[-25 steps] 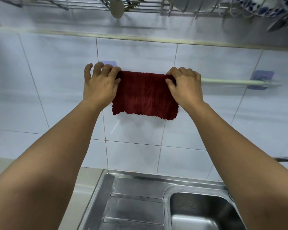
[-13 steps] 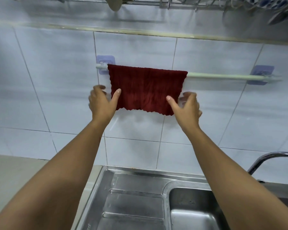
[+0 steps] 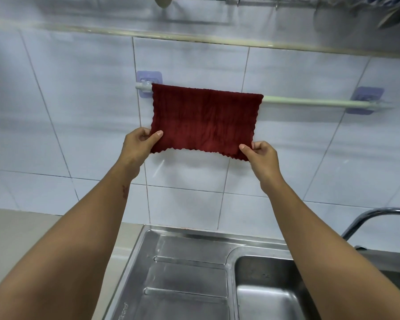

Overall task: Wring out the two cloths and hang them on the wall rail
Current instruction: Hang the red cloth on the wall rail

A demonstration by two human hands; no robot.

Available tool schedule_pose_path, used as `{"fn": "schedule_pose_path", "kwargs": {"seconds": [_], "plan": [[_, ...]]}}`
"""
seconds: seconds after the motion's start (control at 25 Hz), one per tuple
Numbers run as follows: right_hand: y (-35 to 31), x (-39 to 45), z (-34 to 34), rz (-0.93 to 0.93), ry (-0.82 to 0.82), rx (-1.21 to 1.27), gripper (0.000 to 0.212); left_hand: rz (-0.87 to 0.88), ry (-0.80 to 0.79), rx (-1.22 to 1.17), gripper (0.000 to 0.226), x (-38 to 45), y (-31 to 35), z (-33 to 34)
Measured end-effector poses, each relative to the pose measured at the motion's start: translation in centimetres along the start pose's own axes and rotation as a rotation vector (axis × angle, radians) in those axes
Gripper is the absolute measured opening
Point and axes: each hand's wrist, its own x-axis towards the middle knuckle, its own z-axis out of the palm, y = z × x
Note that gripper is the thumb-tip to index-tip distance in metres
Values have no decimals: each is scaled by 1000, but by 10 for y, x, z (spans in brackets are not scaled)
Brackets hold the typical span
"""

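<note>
Hanging over the wall rail [image 3: 310,102], just above both hands, the dark red cloth [image 3: 203,121] is draping flat against the tiles. Left hand [image 3: 138,146] is pinching its lower left corner; right hand [image 3: 262,158] is pinching its lower right corner.

A dark red cloth [image 3: 203,121] drapes over the wall rail [image 3: 310,102], both hands pinching its lower corners above the sink [image 3: 189,273].
</note>
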Motion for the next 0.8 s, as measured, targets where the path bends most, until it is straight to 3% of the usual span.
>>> {"fn": "schedule_pose_path", "kwargs": {"seconds": [0.16, 0.36, 0.8], "plan": [[-1, -3, -3, 8, -32, -32, 13, 54, 33, 125, 21, -1, 0, -13], [-8, -4, 3, -7, -34, -137, 19, 75, 112, 244, 17, -1, -2, -19], [0, -12, -3, 7, -36, -243, 7, -9, 146, 191, 17, -7, -16, -20]]}}
